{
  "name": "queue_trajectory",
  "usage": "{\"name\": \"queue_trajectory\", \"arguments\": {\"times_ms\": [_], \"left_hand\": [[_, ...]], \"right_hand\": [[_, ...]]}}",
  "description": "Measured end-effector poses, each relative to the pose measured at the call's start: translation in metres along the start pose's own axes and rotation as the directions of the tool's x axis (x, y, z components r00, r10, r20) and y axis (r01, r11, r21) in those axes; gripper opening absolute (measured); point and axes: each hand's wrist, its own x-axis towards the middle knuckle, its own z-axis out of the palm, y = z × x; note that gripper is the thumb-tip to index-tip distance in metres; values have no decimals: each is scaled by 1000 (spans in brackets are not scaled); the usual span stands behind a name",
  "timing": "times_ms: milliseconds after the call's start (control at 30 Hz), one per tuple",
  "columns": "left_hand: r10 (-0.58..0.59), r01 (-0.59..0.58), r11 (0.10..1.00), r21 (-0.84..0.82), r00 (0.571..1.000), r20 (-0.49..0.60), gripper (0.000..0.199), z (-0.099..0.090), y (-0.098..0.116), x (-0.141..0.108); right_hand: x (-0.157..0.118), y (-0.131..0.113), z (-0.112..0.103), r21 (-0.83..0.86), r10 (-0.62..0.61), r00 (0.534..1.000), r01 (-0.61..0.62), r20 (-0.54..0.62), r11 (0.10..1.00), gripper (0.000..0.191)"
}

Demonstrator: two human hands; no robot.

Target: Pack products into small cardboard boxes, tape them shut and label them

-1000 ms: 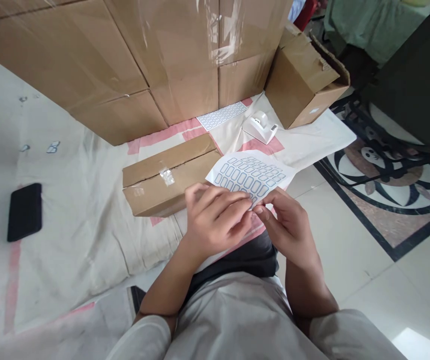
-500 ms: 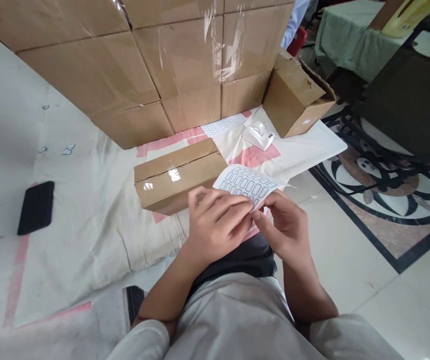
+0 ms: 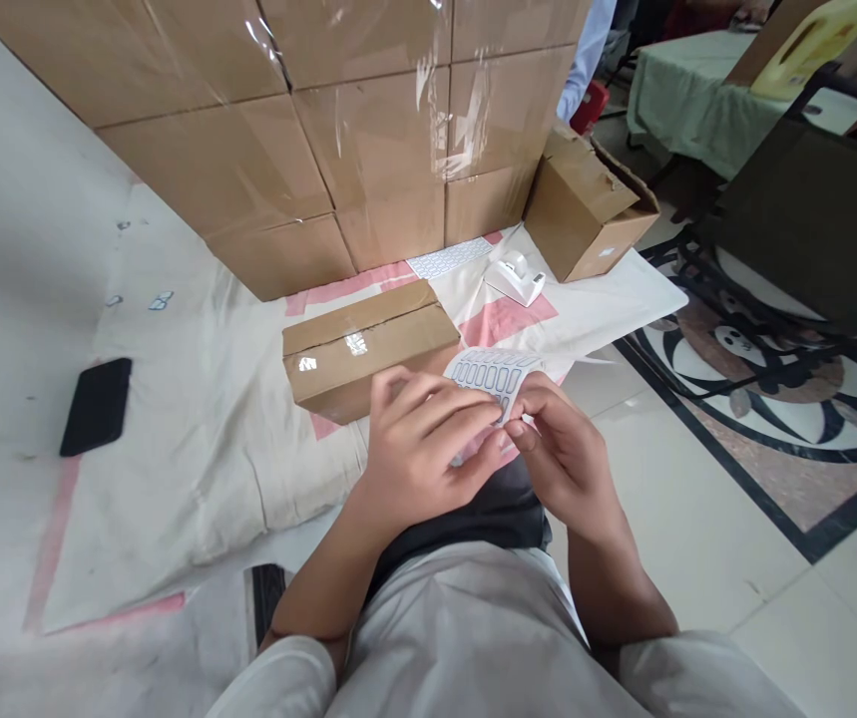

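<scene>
Clasping a curled label sheet (image 3: 486, 375) in the left hand (image 3: 424, 439) and pinching its near edge between thumb and forefinger of the right hand (image 3: 567, 454), just beyond the lap (image 3: 473, 524). Held near the right end of a small carton (image 3: 372, 344), closed on top, with shiny tape (contents hidden). Stacked behind that, taped cartons (image 3: 387, 140), likewise closed and hiding their contents. Standing to their right, a lidless-looking box (image 3: 585, 214) with loose flaps, angled too steeply to see inside. Lying between, a white dispenser (image 3: 518, 281).
</scene>
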Motion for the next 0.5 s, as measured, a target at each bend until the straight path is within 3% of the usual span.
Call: {"name": "queue_trajectory", "arguments": {"times_ms": [200, 500], "left_hand": [[14, -13, 998, 65, 1000, -23, 10, -1, 9, 2], [-8, 8, 997, 72, 1000, -2, 14, 1, 14, -1]], "right_hand": [[-2, -4, -1, -130, -81, 997, 82, 13, 988, 14], [-7, -8, 2, -27, -20, 997, 19, -71, 999, 10]]}}
